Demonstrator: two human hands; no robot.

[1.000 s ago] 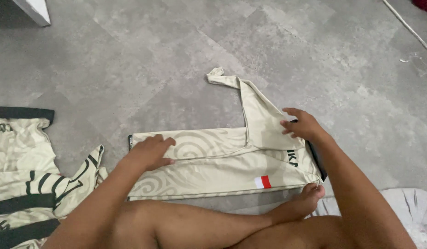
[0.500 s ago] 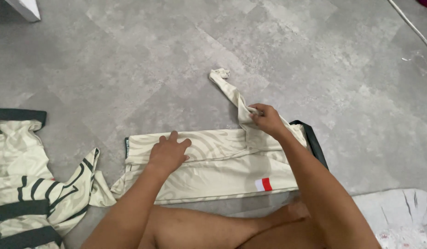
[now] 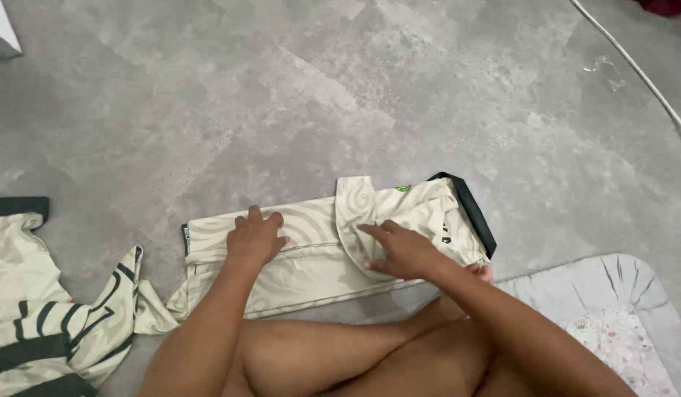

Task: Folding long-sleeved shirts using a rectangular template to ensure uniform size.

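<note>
Below, both flat-spread hands, left hand (image 3: 256, 237) and right hand (image 3: 400, 248), half-hide the folded shirt (image 3: 311, 254).

striped garment (image 3: 39, 316): crumpled, floor's left edge
cable (image 3: 642, 73): white, top-right corner
mat (image 3: 612, 309): pale, bottom-right corner

We see a cream swirl-patterned jersey (image 3: 311, 254) — black collar at right — folded into a flat band on grey floor, sleeve tucked over.

Bare grey floor (image 3: 340, 95) fills the upper frame. Striped clothes (image 3: 39, 309) crowd the lower left, a cable (image 3: 638, 70) crosses upper right, a mat (image 3: 612, 301) lies lower right.
</note>
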